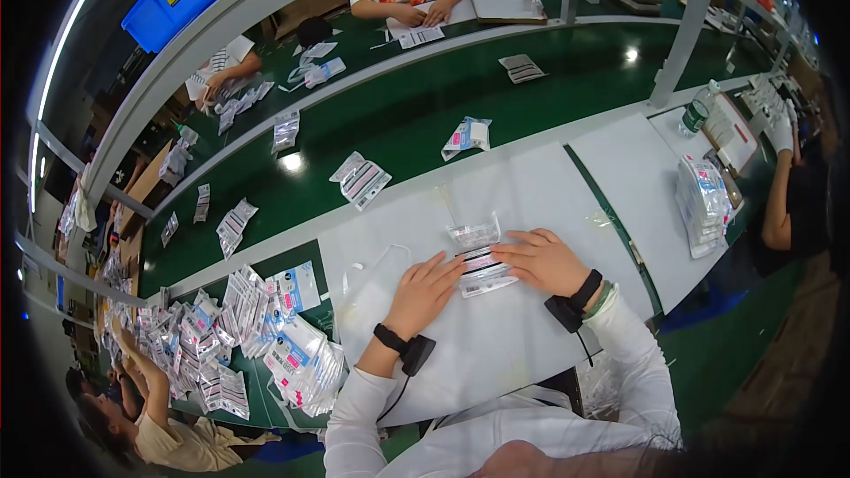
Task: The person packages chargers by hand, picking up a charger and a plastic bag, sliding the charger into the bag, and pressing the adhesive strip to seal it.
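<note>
A clear and silver plastic packet (482, 281) with dark printed stripes lies on the white work surface (434, 363) in front of me. From its left side, my left hand (423, 295) rests flat with stretched fingers, the tips on the packet's edge. My right hand (546, 263) presses on its right side the same way, palm down, fingers extended. Neither hand is wrapped round the packet. The packet's upper flap (475, 231) stands out beyond my fingers. A thin white loop of strap (390, 252) lies to the left of it.
A large heap of similar packets (239, 327) lies at my left. Several packets lie spaced along the green belt (425, 115) beyond a metal rail. On the right are a stack of packets (702, 204) and a bottle (695, 115). Co-workers sit across, left and right.
</note>
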`<state>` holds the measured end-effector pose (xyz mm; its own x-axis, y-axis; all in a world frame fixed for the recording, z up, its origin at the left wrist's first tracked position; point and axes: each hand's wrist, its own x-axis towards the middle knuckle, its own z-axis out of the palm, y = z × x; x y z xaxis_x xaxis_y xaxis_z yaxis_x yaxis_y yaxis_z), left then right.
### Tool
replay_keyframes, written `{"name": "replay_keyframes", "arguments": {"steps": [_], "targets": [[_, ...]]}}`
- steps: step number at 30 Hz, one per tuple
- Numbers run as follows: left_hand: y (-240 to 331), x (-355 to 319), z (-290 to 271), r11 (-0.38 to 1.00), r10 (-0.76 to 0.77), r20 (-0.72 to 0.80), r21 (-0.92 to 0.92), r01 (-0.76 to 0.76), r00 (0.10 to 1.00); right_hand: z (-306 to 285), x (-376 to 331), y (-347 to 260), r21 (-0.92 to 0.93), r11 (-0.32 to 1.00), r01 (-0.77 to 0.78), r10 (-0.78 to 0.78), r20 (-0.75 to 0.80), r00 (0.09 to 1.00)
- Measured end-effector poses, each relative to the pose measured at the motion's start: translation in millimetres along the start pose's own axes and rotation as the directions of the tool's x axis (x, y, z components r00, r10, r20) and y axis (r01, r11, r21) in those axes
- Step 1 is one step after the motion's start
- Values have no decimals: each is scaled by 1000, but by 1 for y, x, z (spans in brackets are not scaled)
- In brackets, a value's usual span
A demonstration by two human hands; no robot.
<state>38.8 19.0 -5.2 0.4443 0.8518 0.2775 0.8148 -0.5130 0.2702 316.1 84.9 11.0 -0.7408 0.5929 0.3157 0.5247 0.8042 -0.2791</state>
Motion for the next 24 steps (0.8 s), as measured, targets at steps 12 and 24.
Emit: {"name": "replay_keyframes", "arguments": {"steps": [12, 24], "targets": [[-4, -10, -4, 999, 21, 88, 47, -25, 996, -13, 5, -3, 26, 997, 66, -68, 51, 996], [-1, -8, -15, 993, 21, 94, 112, -32, 995, -3, -2, 11, 96, 979, -180, 176, 50, 983]]}}
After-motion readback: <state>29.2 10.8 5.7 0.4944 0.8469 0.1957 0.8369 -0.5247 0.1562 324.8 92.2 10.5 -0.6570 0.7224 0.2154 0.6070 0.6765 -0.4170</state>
